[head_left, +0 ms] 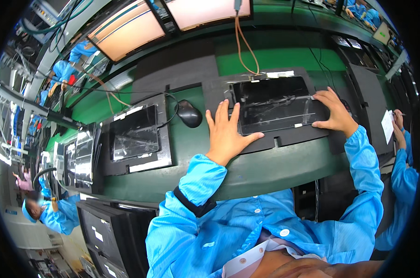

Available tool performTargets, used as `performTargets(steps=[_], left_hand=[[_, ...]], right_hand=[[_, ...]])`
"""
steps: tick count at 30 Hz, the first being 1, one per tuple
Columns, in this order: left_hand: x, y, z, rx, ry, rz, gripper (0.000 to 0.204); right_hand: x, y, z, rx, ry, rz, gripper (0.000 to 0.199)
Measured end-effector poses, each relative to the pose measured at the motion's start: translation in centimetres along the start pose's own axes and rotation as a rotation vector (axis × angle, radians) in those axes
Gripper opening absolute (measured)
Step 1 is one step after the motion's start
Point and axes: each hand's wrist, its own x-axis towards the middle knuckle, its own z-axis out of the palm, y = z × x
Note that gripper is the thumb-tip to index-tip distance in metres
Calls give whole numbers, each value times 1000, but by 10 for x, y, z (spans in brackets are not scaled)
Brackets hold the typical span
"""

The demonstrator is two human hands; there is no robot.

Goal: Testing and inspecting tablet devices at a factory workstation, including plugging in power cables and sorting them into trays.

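Observation:
A dark flat display panel [277,105] with clear film over it lies face up in a black foam tray [261,146] on the bench in front of me. My left hand [227,134] has its fingers spread at the panel's left edge, the thumb along the near side. At the right edge, my right hand [336,112] rests with fingertips and thumb apart, touching the panel's border. Neither hand wraps round anything. An orange cable [240,39] comes down to a small connector at the panel's far edge.
Left of the tray lie a black computer mouse [190,114] and a second film-covered panel [134,133] in its own tray. Lit monitors [126,30] stand at the back. More panels [83,155] stand at far left. A co-worker's hands [398,124] hold white paper [387,126] at right.

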Motion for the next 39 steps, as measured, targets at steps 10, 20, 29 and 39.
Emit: performTargets(steps=[10, 20, 29, 39], left_hand=[[-2, -10, 2, -92, 19, 73, 110], [-16, -41, -44, -108, 253, -87, 81], [-119, -147, -91, 339, 376, -463, 90], [-129, -152, -84, 138, 560, -371, 91]], right_hand=[[24, -29, -13, -18, -207, 68, 85], [298, -174, 101, 167, 101, 292, 76], [432, -169, 194, 832, -234, 608, 68], [343, -179, 100, 1697, 124, 741, 20]])
